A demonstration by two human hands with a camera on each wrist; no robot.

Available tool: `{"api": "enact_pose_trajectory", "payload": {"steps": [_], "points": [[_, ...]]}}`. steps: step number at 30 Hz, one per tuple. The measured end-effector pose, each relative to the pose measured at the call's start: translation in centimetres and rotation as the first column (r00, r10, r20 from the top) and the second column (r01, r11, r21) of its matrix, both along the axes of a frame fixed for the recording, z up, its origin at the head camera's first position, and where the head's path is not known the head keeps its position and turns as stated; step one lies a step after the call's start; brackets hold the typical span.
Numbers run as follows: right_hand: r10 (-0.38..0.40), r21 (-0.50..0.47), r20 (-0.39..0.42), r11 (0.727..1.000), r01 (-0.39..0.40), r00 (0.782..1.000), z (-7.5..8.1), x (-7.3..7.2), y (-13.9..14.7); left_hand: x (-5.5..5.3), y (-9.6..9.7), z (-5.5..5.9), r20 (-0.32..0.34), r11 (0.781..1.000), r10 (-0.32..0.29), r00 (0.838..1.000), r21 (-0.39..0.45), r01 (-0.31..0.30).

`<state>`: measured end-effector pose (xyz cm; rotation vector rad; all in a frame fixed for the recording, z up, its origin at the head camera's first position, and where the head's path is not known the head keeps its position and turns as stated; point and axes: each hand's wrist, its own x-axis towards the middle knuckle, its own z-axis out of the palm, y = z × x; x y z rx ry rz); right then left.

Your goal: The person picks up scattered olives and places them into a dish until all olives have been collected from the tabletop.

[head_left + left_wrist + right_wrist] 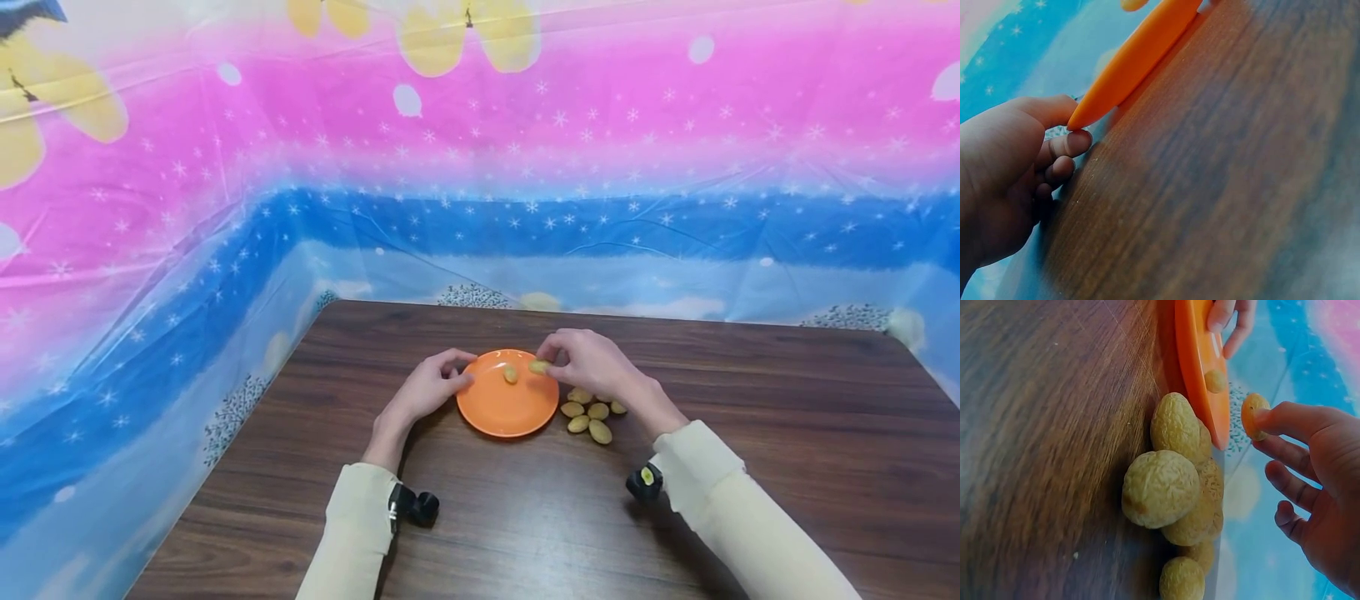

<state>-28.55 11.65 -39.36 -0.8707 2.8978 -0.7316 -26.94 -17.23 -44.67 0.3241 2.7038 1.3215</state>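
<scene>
An orange plate [498,412] lies on the table, with one small, yellowish-brown potato [510,374] on it. My left hand [431,387] pinches its left rim, the thumb over the edge and a fingertip below, as the left wrist view shows. Above the plate's right side, my right hand [592,362] holds another small potato [1254,417] between thumb and fingertips; its other fingers are loosely bent. Just right of the plate, several wrinkled potatoes [1161,489] lie in a cluster, some of them hidden under the right wrist in the head view.
The dark wood-grain table [517,517] reaches back to a pink and blue patterned cloth [600,225] hung behind it and along its left side. A black wrist camera [415,506] sits on the left cuff, another black camera [645,482] on the right.
</scene>
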Motion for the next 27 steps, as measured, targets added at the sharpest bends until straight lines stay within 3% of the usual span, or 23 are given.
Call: {"api": "enact_pose_trajectory", "payload": {"steps": [27], "points": [[-0.005,0.073,0.043,0.997,0.002,0.999,-1.6,-1.8,-2.6,0.0,0.0,0.0,-0.01,1.0,0.0,1.0,-0.01,-0.001]]}}
